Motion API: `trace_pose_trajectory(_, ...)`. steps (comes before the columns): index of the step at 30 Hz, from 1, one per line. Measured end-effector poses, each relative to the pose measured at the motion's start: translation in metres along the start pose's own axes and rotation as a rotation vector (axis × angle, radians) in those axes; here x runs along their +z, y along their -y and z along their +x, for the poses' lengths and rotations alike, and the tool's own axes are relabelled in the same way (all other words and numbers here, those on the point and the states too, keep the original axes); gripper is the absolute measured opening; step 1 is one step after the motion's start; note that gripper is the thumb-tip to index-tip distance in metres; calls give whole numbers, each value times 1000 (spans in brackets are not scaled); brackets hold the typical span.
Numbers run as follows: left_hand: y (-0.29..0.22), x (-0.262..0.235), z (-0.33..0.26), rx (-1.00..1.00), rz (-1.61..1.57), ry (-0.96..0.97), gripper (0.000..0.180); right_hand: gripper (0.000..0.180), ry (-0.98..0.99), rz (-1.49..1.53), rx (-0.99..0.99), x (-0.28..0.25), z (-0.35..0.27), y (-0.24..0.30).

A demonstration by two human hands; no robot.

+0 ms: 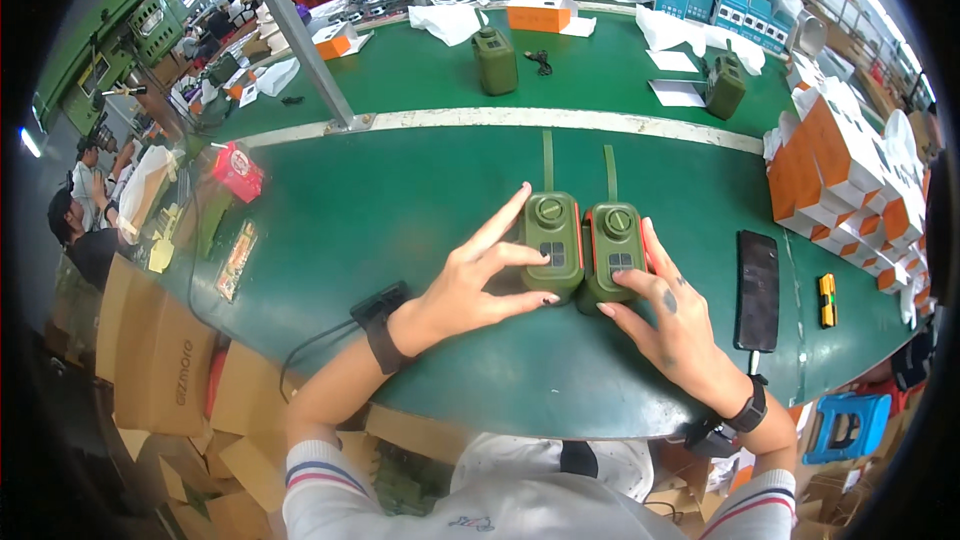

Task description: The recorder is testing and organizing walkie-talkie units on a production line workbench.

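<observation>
On the green table (440, 180), a left green box (564, 232) and a right green box (603, 250) stood side by side, and the left hand (455, 288) and right hand (675, 330) each touched one with open, spread fingers, perhaps trying buttons (552, 253), so the next move likely needed soft pressing.

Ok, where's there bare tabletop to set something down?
The green table looks bare between the red pack and left hand, and between the right hand and black phone, toward the white strip. It's crowded around the paired green devices and at the right, by the orange-and-white boxes.
</observation>
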State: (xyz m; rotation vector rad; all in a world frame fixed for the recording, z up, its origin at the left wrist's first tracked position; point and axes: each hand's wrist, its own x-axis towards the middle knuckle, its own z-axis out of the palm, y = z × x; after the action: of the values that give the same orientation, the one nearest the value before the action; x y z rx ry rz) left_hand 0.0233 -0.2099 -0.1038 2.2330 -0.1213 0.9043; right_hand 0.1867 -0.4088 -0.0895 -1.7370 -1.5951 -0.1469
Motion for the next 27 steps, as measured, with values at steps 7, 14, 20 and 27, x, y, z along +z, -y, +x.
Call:
trace_pose_trajectory(7,-2,-2,-1,23,16,22,41,42,-30,-23,-74,-2,1,-3)
trace_pose_trajectory(14,-1,-5,0,18,-54,48,47,40,-2,-50,-71,-1,1,-3)
trace_pose_trajectory(20,-4,-4,1,57,-26,49,40,39,4,4,-28,-1,-1,-3)
trace_pose_trajectory(27,-3,-5,3,61,17,36,42,38,5,69,-3,-2,3,-2)
